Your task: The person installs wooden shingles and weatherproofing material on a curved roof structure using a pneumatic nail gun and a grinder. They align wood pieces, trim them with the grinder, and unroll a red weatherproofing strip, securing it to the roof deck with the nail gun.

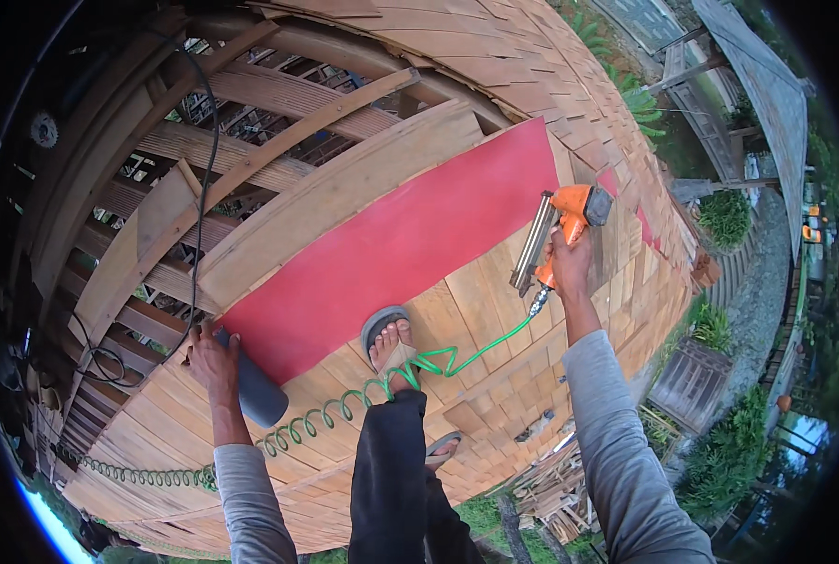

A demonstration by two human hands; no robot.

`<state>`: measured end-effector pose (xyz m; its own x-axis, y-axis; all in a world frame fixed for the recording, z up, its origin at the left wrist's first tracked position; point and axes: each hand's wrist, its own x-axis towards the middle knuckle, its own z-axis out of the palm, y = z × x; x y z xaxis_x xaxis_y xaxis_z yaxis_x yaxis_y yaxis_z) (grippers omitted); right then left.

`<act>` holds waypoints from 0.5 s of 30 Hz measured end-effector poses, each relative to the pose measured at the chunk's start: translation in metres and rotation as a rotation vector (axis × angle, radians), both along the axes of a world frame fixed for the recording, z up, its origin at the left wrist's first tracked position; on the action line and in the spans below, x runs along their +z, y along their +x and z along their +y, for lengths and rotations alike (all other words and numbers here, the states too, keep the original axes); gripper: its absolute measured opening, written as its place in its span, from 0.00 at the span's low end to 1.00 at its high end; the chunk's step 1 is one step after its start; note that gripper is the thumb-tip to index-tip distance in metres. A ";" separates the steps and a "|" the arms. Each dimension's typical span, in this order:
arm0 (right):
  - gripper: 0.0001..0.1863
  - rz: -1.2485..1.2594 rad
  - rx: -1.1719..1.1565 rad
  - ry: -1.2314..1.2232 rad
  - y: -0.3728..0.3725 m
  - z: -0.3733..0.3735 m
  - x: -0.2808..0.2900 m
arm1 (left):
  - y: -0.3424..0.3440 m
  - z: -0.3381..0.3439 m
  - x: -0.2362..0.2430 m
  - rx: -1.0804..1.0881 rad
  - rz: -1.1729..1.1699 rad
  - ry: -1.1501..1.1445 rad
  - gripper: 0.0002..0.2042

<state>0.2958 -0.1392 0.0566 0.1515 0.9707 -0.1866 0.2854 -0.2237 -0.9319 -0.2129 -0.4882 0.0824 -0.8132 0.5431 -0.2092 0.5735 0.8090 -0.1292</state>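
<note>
I have my right hand (574,246) wrapped round an orange nail gun (577,204) with a silver magazine, held over the wooden shingles at the right end of a red sheet (406,222). A coiled green air hose (495,340) runs from the gun across my leg. My left hand (210,352) grips a dark grey roll (255,385) at the left end of the red sheet. My sandalled foot (389,346) is at the sheet's lower edge, on the shingles (481,301).
Open roof framing (283,146) with gaps, a board (344,197) and a black cable (196,263) lies up-left. The shingled roof curves down at the right toward ground far below, with plants (725,216), a path, a metal canopy (762,103) and a wood scrap pile (551,498).
</note>
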 end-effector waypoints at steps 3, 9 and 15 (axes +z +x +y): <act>0.16 0.089 0.089 0.049 -0.044 -0.025 0.025 | -0.005 -0.001 0.003 -0.023 -0.018 0.011 0.31; 0.15 0.122 0.167 0.014 -0.119 -0.047 0.042 | -0.014 -0.015 -0.003 -0.088 -0.042 0.040 0.32; 0.15 0.109 0.222 -0.044 -0.141 -0.054 0.041 | -0.007 -0.011 0.001 -0.066 -0.045 -0.032 0.35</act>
